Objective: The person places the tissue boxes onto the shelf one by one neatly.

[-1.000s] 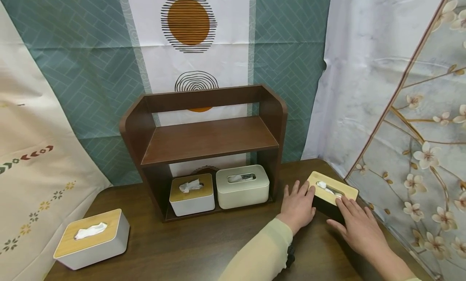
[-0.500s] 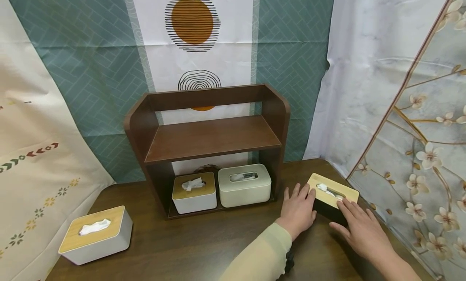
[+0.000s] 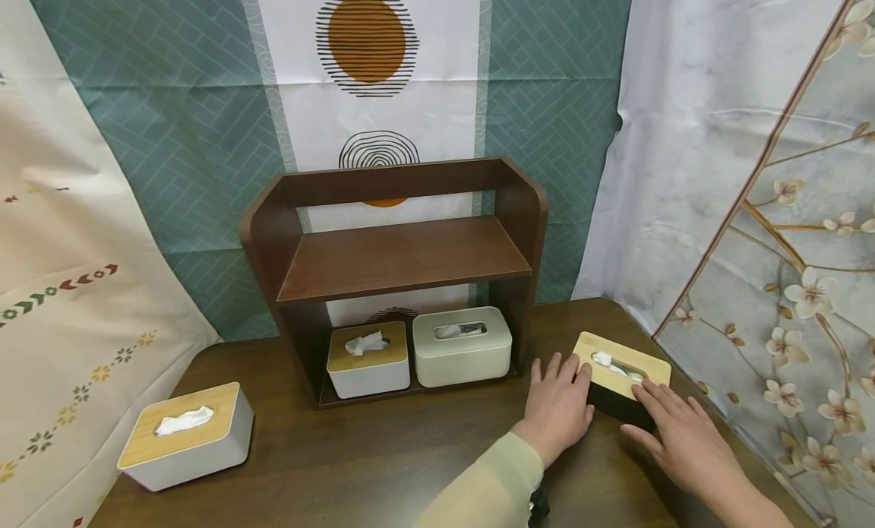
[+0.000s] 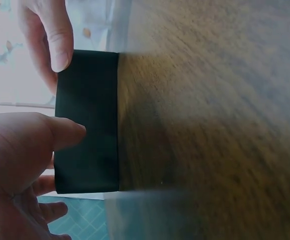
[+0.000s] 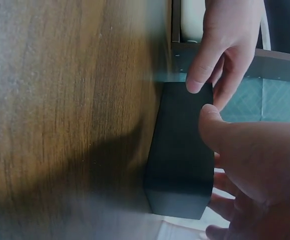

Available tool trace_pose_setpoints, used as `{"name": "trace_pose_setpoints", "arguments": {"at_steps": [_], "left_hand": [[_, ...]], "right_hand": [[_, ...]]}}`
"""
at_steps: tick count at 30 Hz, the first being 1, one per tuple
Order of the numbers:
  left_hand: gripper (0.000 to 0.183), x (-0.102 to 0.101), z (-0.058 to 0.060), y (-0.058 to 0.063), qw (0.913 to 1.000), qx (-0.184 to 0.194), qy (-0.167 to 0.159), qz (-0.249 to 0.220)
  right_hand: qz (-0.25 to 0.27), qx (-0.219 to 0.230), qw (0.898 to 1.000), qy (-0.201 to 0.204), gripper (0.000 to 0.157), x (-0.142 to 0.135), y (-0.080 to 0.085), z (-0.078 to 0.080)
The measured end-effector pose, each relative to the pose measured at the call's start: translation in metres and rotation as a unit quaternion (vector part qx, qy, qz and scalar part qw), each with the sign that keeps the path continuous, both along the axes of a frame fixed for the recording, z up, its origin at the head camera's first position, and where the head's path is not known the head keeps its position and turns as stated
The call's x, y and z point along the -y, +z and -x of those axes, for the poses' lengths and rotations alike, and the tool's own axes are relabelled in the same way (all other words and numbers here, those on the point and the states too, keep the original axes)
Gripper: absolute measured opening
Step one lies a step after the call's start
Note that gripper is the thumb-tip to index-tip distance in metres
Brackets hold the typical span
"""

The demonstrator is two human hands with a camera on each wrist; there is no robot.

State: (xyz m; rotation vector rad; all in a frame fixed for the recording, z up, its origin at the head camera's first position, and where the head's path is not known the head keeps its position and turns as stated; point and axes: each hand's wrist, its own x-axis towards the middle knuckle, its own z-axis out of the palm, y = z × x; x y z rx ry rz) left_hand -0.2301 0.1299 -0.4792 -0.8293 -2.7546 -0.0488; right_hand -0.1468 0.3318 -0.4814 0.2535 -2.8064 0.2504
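A black tissue box (image 3: 618,404) with a pale wooden lid sits on the table at the right, a bit of white tissue in its slot. My left hand (image 3: 557,406) holds the left end, its thumb (image 4: 67,132) against the dark side in the left wrist view. At the other end, my right hand (image 3: 687,437) has fingertips on the lid's edge and the thumb lower at the side. In the right wrist view both thumbs touch the black box (image 5: 180,145), and the fingers are partly hidden behind it.
A brown two-tier shelf (image 3: 403,258) stands at the back. Its lower tier holds a white tissue box with a wooden lid (image 3: 369,368) and a cream tissue box (image 3: 462,353). Another white, wood-lidded tissue box (image 3: 187,437) rests at the table's left. Patterned cloths hang around the table (image 3: 355,452).
The black tissue box has slid slightly left and nearer to me, with both hands staying on it. The head view has shifted a little to the left.
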Motion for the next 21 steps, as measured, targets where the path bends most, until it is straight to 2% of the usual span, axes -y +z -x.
{"name": "trace_pose_setpoints", "arguments": {"at_steps": [7, 14, 21], "left_hand": [[0.063, 0.007, -0.010, 0.005, 0.9999, -0.012, 0.000, 0.010], [0.063, 0.016, -0.020, 0.003, 0.9992, -0.037, -0.006, 0.012], [0.063, 0.024, -0.026, 0.001, 0.9993, -0.036, -0.010, 0.006]], "right_hand": [[0.021, 0.000, 1.000, 0.014, 0.073, 0.000, 0.001, -0.004], [0.036, 0.009, 0.999, 0.024, 0.074, 0.002, 0.001, -0.008], [0.039, 0.010, 0.999, 0.031, 0.074, 0.006, 0.002, -0.012]]}}
